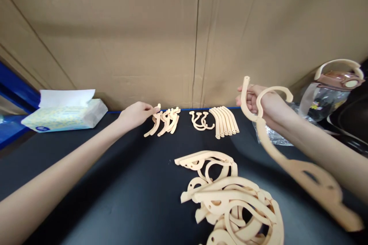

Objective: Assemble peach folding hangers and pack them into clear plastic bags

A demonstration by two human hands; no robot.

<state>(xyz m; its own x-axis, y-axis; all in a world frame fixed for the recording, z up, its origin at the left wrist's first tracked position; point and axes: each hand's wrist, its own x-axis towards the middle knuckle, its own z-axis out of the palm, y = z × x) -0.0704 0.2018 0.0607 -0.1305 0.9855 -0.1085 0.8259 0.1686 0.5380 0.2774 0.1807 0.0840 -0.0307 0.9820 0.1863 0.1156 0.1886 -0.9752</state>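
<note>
My left hand [140,112] reaches to the back of the table and pinches the upper end of a beige curved hanger arm [155,123]. That piece stands at the left edge of a loose group of similar curved pieces [169,121]. My right hand [253,99] is raised on the right, fingers curled behind a beige folding hanger [273,143]. The hanger hangs spread, with its hook [274,89] pointing right and a wide slotted arm [313,183] extending toward the camera. How the fingers grip it is partly hidden.
Several hooks [201,120] and a neat row of curved arms [224,121] lie at the back. Folded hangers [238,199] pile up in front. A tissue pack [67,116] stands left; a clear bottle [324,95] and plastic bag [276,136] are right. A cardboard wall [143,46] closes the back.
</note>
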